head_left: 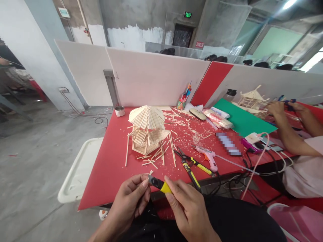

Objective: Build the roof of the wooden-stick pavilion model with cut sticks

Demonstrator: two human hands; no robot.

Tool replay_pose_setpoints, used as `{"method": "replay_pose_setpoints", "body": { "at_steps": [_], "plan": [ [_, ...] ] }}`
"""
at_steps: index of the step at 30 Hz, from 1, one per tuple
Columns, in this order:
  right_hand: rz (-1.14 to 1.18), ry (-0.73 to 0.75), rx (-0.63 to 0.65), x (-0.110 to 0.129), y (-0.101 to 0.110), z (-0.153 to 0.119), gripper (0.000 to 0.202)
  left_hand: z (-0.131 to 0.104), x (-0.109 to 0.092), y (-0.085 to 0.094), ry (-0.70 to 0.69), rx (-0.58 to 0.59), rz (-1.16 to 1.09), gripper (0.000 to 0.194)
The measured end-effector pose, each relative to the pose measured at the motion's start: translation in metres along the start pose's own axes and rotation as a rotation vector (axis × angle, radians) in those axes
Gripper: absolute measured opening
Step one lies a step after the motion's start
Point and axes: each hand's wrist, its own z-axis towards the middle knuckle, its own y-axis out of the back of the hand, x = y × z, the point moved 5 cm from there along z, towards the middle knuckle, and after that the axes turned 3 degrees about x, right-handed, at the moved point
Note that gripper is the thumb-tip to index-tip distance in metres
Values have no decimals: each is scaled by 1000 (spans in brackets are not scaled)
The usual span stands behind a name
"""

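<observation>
My right hand is closed around the yellow end of a black and yellow utility knife, held above my lap at the table's front edge. My left hand pinches at the knife's front end, where the pale tip of a wooden stick pokes up by the fingertips; most of it is hidden. Beyond both hands stands a small pavilion model of pale wooden sticks, with a layered roof and a many-sided base. Loose sticks lie in front of it.
Yellow-black pliers and a pink glue gun lie to the right on the red table. Farther back are a phone, a bag of sticks, a pen cup and a tin. A co-worker's arms are at right.
</observation>
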Motion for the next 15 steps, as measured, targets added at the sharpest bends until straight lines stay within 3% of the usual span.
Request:
{"method": "replay_pose_setpoints", "body": {
  "at_steps": [5, 10, 15],
  "plan": [
    [-67, 19, 16, -7, 3, -1, 39, 0, 1, -1, -43, 36, 49, 44],
    [-169, 88, -54, -4, 2, -5, 43, -2, -5, -2, -70, 138, 31, 42],
    [-214, 137, -86, 1, -3, -2, 43, -6, -10, 3, -90, 144, 88, 42]
  ]
}}
